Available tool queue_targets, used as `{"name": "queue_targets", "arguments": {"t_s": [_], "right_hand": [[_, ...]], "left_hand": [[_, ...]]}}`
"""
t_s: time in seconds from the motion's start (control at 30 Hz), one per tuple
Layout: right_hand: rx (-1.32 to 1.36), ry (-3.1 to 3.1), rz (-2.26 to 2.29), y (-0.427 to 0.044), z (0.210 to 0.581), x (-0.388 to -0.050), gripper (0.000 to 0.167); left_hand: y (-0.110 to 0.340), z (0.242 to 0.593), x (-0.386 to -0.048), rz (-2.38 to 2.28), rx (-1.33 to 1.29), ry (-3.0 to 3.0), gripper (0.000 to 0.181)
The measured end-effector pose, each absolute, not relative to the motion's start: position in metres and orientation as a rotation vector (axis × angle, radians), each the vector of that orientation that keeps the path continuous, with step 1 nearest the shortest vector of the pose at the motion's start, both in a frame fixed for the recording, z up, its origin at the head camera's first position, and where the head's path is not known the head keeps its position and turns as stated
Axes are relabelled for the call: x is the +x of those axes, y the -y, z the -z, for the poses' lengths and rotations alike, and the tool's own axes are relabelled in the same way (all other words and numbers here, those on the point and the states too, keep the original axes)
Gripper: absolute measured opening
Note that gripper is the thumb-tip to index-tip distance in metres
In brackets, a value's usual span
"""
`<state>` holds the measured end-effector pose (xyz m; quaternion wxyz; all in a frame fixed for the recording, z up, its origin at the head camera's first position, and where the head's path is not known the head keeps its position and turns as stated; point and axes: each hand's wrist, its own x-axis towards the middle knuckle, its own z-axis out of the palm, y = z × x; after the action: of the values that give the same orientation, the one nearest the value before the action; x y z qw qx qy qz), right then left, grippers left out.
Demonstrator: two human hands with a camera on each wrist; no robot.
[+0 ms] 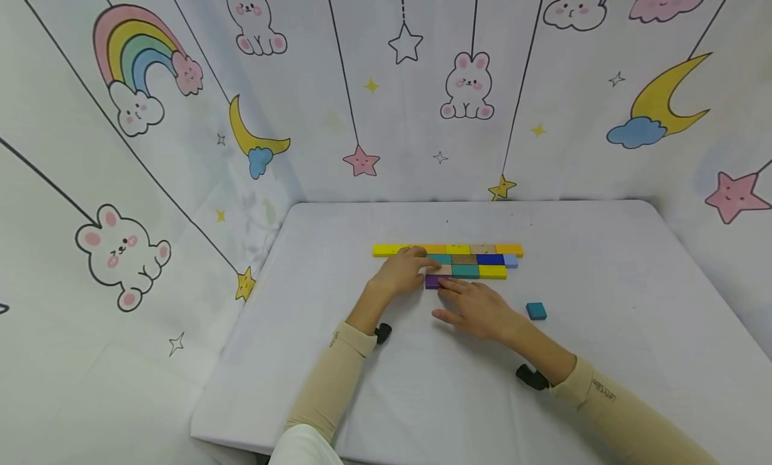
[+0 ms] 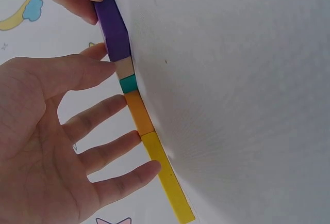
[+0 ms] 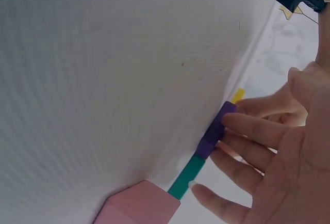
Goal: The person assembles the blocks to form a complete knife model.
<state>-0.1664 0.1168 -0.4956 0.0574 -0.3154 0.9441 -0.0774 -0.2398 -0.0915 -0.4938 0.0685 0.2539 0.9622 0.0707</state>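
Observation:
Flat coloured blocks lie in rows on the white table. The front row shows a purple block (image 1: 433,282), touched by the fingertips of my right hand (image 1: 479,311), whose fingers stretch forward nearly straight. My left hand (image 1: 399,272) rests against the left end of the rows, covering part of them. In the left wrist view its fingers reach an orange block (image 2: 139,111) and a long yellow block (image 2: 167,177), with the thumb by a beige block (image 2: 125,68). A green-teal block (image 3: 186,176) shows beside the purple one in the right wrist view.
A loose teal block (image 1: 535,311) lies to the right of the rows. A pink block (image 3: 138,207) shows near the bottom of the right wrist view. Fabric printed with cartoon rabbits and stars surrounds the white-covered table (image 1: 603,264).

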Motion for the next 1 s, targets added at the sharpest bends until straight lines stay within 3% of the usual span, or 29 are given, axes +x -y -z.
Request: {"name": "queue_targets", "arguments": {"t_s": [1.0], "right_hand": [[-0.940,-2.899,0.270,-0.132,0.483,-0.153,0.070]], "left_hand": [[0.091,0.496,-0.241,-0.221,0.760,-2.901,0.039]]}}
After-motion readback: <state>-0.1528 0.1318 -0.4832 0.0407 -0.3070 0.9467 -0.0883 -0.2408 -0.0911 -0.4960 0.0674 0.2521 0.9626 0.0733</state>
